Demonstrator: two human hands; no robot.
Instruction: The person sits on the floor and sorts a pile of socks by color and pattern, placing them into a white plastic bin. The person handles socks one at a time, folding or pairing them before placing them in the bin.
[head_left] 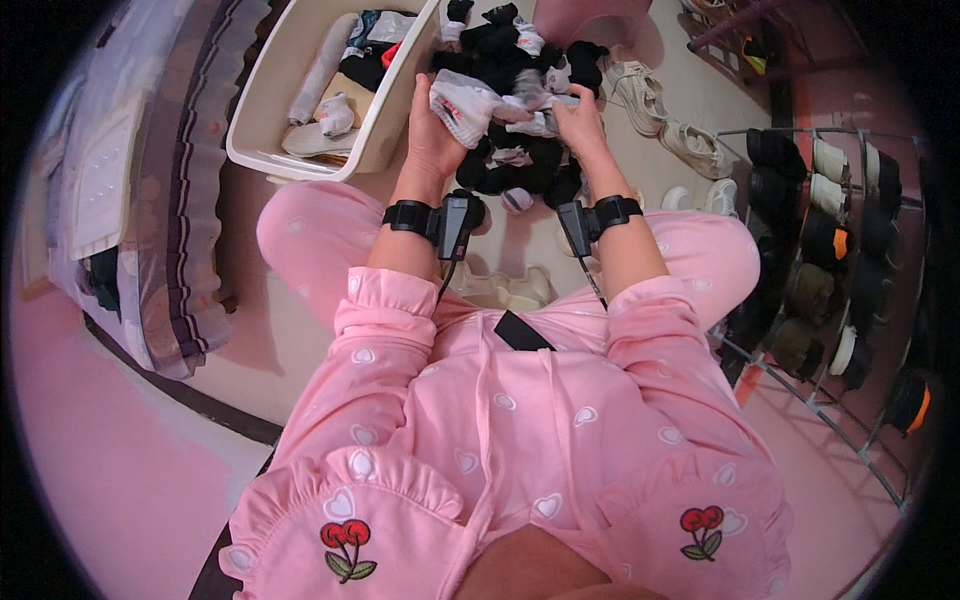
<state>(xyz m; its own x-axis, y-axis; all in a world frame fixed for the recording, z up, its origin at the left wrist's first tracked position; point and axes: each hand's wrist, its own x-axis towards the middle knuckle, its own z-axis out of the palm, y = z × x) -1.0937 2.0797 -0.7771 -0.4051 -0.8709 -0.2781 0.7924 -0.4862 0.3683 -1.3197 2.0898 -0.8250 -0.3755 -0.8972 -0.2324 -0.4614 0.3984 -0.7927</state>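
The left hand (432, 142) has its thumb and fingers closed on a white sock (467, 108) with a small red mark. The sock lies to the right of that palm, its wide ribbed end tipped down beside the fingers and its narrower part stretching toward the other hand. The right hand (582, 122) pinches pale cloth (541, 120) between thumb and fingers, on the side facing the left hand; blur and overlap hide whether this is the same sock or a second one. Both hands are raised over a sock pile (515, 168), mostly black balls with some white and grey among them, which spreads below and beyond the grip.

Each wrist wears a black strap with a small box on it. Just left of the left hand stands a cream bin (243, 135), holding a white balled sock (336, 115), a long pale roll (322, 70) and dark clothes (367, 68). Beyond the right hand, pale sneakers (640, 100) sit on the floor, and farther right is a shoe rack (806, 395) with several pairs. A pink stool (592, 20) stands past the pile.
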